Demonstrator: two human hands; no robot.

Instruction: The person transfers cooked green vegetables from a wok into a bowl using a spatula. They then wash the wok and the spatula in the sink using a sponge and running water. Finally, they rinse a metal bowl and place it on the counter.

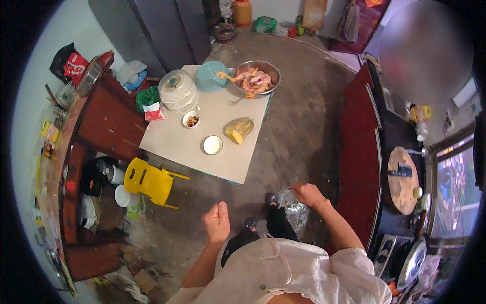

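Note:
My left hand (217, 221) is curled into a loose fist in front of my body, thumb uppermost, with nothing visible in it. To the right, my right hand (308, 195) hangs over the floor with its fingers curled in; I see no object in it. Beyond both hands stands a table (197, 159) with a pale top. On it are a metal bowl (276, 72) of raw poultry pieces (258, 81), a cut piece of pumpkin or squash (240, 129), a small bowl of white contents (212, 145) and a small bowl of brown pieces (191, 120).
A blue plastic basket (212, 78), a domed food cover (177, 89) and a tissue box (154, 113) share the table. A yellow chair (152, 182) stands left. Along the right counter are a round cutting board (403, 193) bearing a cleaver (404, 170), and a lidded pan (412, 262).

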